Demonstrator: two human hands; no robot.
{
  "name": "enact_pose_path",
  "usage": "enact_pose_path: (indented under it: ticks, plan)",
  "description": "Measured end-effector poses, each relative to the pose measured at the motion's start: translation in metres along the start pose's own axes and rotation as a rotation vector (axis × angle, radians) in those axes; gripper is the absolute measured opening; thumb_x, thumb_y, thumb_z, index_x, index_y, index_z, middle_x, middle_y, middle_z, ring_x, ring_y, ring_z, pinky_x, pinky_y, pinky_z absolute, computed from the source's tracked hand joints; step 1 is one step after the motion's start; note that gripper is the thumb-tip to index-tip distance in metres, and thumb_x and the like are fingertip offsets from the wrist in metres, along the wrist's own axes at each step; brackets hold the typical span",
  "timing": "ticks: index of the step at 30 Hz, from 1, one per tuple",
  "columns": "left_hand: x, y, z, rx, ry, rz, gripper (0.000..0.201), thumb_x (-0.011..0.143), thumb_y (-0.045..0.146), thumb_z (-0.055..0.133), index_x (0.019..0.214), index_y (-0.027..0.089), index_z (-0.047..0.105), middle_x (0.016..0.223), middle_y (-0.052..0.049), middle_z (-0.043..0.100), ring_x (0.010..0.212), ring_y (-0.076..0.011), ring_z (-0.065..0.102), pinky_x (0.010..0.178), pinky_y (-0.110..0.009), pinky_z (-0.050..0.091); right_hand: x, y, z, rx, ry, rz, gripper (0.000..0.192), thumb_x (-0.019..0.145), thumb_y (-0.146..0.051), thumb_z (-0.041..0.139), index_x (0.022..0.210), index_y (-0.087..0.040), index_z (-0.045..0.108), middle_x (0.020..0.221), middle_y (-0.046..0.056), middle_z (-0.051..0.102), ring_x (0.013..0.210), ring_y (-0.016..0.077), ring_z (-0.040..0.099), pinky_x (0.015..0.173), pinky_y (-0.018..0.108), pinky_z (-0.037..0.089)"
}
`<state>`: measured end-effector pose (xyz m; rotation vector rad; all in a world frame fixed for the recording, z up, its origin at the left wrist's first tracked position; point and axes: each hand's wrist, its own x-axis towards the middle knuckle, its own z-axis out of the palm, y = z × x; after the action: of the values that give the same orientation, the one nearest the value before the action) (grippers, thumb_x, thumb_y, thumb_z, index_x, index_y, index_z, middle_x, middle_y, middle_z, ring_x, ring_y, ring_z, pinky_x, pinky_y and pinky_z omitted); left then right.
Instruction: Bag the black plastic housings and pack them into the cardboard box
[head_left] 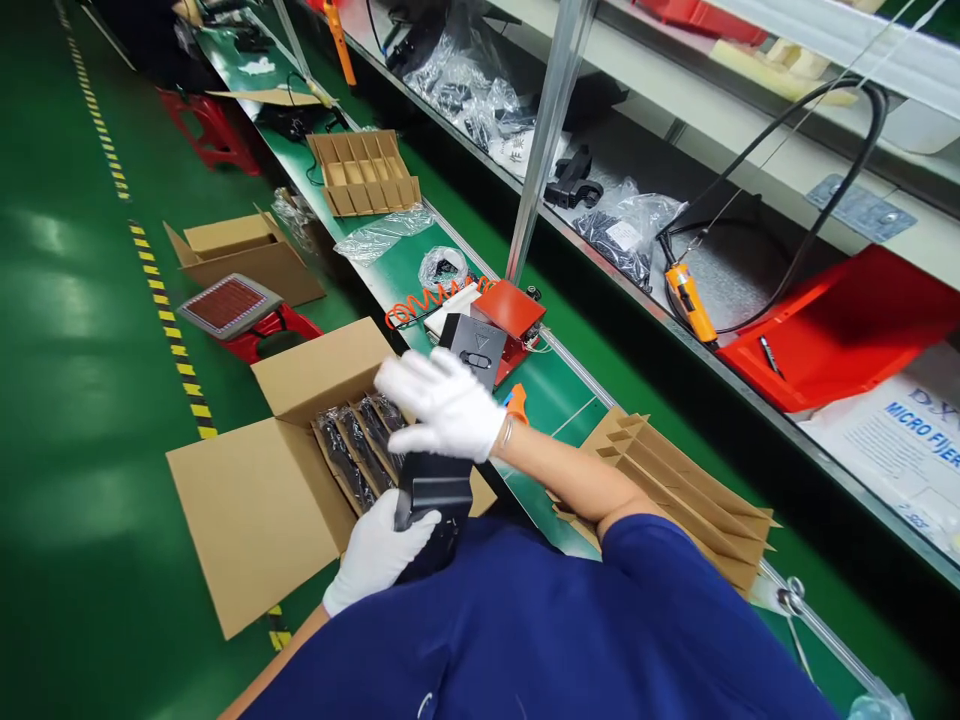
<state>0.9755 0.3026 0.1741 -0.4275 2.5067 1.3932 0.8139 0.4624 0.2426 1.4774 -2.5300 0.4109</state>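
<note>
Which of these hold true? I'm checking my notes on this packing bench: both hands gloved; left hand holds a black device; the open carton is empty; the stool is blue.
1. Both hands wear white gloves: true, left hand and right hand.
2. The left hand grips a black device: true.
3. The open carton is empty: false; bagged black items fill its dividers.
4. The stool is blue: false; it is red.
</note>
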Motion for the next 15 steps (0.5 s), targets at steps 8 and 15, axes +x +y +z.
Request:
enact_pose_path:
  ticks: [8, 15]
  plan:
    - [-0.007, 0.004, 0.001, -0.019, 0.042, -0.034, 0.044, 0.068, 0.064, 0.062, 0.086, 0.024, 0.064, 0.087, -0.007, 0.077, 0.084, -0.0287, 0.071, 0.081, -0.042, 0.057, 0.023, -0.001, -0.002, -0.078, -0.009, -0.066, 0.065, 0.103, -0.063, 0.038, 0.150, -0.020, 0.047, 0.160, 0.011, 0.042, 0.149, 0.0300, 0.034, 0.123, 0.051, 0.026]
    - [-0.012, 0.009, 0.004, -0.003, 0.018, -0.044, 0.041, 0.069, 0.063, 0.060, 0.084, 0.024, 0.061, 0.084, -0.007, 0.076, 0.080, -0.0277, 0.070, 0.076, -0.041, 0.056, 0.037, 0.011, -0.007, -0.068, 0.047, -0.039, 0.056, 0.103, -0.057, 0.043, 0.144, -0.020, 0.051, 0.154, 0.011, 0.049, 0.145, 0.0306, 0.039, 0.122, 0.054, 0.025]
